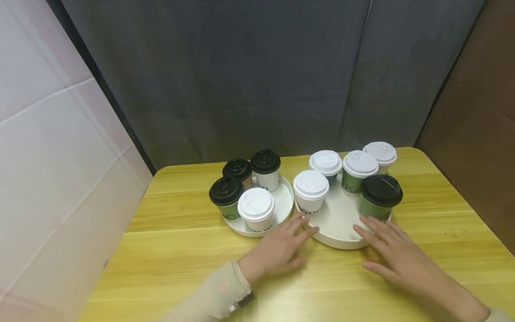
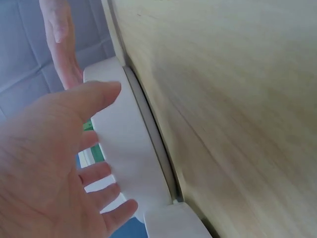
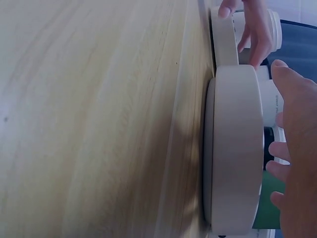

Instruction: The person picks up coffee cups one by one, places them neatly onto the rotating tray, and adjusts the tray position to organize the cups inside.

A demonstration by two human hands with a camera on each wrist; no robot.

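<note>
Two round white trays stand side by side, both bearing lidded paper cups. My left hand, fingers spread, reaches over the front left rim of the right tray, near a white-lidded cup. Facing it, my right hand is spread at the tray's front right, fingertips near a green cup with a black lid. Neither palm holds anything. The left wrist view shows the thumb and fingers apart beside the tray wall. Loosely bent fingers hover by the same tray wall in the right wrist view.
The left tray carries three black-lidded cups and a white-lidded cup. Several more white-lidded cups, one of them green, are at the right tray's back. A grey curtain hangs behind the wooden table.
</note>
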